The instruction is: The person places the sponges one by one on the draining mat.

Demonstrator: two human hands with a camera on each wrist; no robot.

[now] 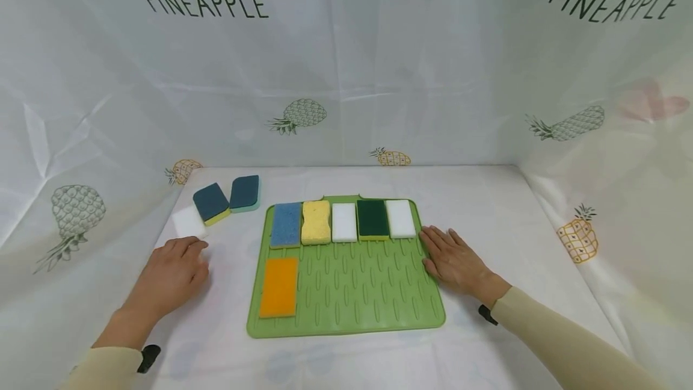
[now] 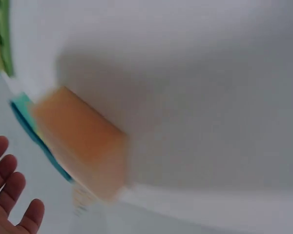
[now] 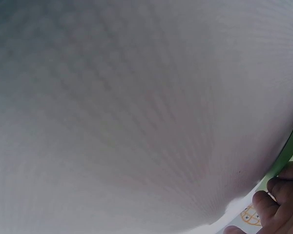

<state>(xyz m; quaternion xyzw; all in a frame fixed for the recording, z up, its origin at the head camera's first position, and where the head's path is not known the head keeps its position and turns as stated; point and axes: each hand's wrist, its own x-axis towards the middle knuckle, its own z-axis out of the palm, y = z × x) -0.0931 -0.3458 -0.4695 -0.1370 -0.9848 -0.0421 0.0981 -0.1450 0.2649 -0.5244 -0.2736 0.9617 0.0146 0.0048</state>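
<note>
My left hand (image 1: pixel 175 275) is at the left, its loosely bent fingers close to a white sponge (image 1: pixel 188 222). In the left wrist view its fingers (image 2: pixel 12 187) are spread with nothing between them, and a blurred orange block (image 2: pixel 80 126) shows beside them. My right hand (image 1: pixel 457 260) lies flat with straight fingers at the right edge of a green ridged mat (image 1: pixel 373 294). Along the mat's far side stand in a row a blue sponge (image 1: pixel 286 224), a yellow sponge (image 1: pixel 316 221), two white sponges and a dark green sponge (image 1: pixel 372 218). An orange sponge (image 1: pixel 279 287) lies nearer, at the mat's left.
Two dark blue scouring sponges, one with a yellow side (image 1: pixel 211 202) and one with a teal side (image 1: pixel 245 192), lie on the white-covered table (image 1: pixel 487 197) beyond my left hand. A pineapple-printed curtain (image 1: pixel 422 77) hangs behind and at both sides.
</note>
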